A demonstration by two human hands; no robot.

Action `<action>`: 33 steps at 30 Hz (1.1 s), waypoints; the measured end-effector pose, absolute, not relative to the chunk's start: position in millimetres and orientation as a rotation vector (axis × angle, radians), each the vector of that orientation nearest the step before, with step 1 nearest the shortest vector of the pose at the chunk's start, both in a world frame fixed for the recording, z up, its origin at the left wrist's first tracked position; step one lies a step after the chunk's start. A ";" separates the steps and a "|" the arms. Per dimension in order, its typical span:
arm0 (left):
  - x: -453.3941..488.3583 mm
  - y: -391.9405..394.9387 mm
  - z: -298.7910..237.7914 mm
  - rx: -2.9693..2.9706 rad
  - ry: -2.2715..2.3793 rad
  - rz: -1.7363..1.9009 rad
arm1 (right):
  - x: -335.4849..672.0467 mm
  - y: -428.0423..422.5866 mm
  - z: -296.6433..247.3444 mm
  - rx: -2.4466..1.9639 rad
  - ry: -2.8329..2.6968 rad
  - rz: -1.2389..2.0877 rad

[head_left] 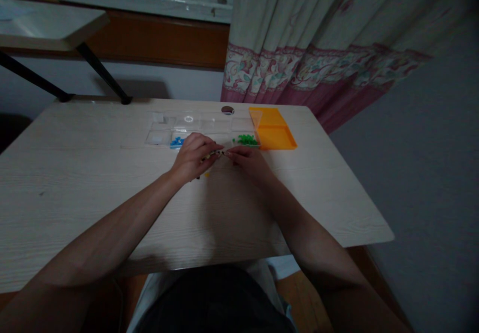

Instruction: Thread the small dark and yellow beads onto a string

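small strip point(214, 153) pinched in left hand point(194, 154); right hand point(250, 162) pinching its tip (detail blurred).

Head-worn view, close above table point(93, 173), facing forward, down.

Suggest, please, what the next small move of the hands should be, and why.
I would probably ease the right hand gently toward the end of the small strand, with the left hand steady. The left hand pinches the strand, and the right fingertips are right by its end; whether they hold a piece is too small to tell.
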State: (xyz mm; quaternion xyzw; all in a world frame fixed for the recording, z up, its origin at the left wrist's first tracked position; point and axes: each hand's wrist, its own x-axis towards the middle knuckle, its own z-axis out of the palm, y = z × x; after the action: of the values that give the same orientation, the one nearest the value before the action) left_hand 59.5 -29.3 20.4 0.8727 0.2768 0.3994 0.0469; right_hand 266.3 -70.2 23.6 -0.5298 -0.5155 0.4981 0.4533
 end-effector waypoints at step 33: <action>57.9 -26.2 18.1 2.675 0.960 1.245 | 263.2 -71.5 24.3 -1.238 -1.241 1.365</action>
State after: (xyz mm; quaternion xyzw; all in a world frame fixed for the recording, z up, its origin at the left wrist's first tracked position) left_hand 57.9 -26.2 18.1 0.8620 0.3094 0.4011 0.0194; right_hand 263.2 -71.5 24.3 -0.4995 -0.5004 0.5506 0.4438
